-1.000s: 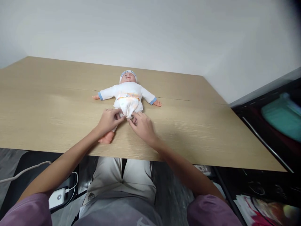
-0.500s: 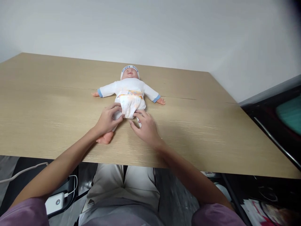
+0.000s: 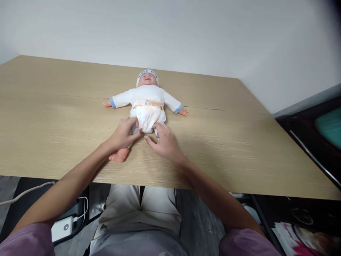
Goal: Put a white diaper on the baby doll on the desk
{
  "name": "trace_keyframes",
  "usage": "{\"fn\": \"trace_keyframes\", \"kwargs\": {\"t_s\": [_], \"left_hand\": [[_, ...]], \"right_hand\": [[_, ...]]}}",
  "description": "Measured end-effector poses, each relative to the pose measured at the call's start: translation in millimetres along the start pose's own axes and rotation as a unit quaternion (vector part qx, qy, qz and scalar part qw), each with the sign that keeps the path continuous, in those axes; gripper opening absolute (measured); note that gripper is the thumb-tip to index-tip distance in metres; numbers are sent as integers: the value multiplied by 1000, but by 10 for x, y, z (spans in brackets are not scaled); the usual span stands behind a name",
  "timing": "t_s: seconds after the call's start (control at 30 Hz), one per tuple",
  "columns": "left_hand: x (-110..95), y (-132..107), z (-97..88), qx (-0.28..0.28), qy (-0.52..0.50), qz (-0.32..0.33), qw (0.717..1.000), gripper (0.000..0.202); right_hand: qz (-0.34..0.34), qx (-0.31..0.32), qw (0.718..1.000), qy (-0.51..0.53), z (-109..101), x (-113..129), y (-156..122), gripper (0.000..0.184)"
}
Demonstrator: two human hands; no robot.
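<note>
A baby doll [image 3: 147, 97] in a white top and cap lies on its back on the wooden table [image 3: 53, 124], arms spread. A white diaper [image 3: 147, 117] with an orange printed waistband covers its hips. My left hand [image 3: 124, 134] curls around the doll's left thigh at the diaper's lower edge. My right hand [image 3: 163, 142] rests on the other leg, fingers pinched at the diaper's bottom. One bare foot [image 3: 119, 155] shows below my left hand; the other leg is hidden.
The table meets a plain white wall at the back. A dark cabinet with a teal object [image 3: 329, 128] stands to the right. Below the table edge are my lap, a white charger [image 3: 61, 228] with cables, and papers [image 3: 303, 236] on the floor.
Both hands have shifted slightly up the doll's legs toward the diaper's lower edge. The view has tilted, so the doll sits a little higher in frame.
</note>
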State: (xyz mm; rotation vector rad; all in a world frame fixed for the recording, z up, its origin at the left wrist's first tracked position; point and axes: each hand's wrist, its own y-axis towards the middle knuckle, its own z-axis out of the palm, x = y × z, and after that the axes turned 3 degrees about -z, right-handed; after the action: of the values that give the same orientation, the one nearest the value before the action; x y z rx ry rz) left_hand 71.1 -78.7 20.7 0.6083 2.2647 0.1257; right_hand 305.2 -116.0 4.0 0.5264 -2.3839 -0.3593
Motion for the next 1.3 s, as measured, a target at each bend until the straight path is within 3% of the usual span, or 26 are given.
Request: {"fn": "trace_keyframes", "kwargs": {"t_s": [0.17, 0.33, 0.57, 0.77, 0.93, 1.3], "left_hand": [[-2, 2, 8, -15, -3, -9, 1000, 15], [2, 7, 14, -45, -88, -41, 994, 26], [94, 28, 120, -102, -200, -107, 969, 58], [145, 45, 164, -136, -296, -150, 933, 65], [120, 27, 107, -119, -308, -224, 917, 72], [118, 21, 7, -32, -216, -168, 961, 49]], "right_hand": [[10, -5, 1000, 6, 5, -3, 6, 23], [80, -27, 995, 46, 13, -8, 7, 29], [107, -90, 978, 158, 41, -26, 29, 38], [123, -112, 972, 169, 37, -23, 33, 43], [116, -123, 978, 122, 7, -52, 40, 33], [111, -104, 987, 59, -81, -38, 46, 17]]}}
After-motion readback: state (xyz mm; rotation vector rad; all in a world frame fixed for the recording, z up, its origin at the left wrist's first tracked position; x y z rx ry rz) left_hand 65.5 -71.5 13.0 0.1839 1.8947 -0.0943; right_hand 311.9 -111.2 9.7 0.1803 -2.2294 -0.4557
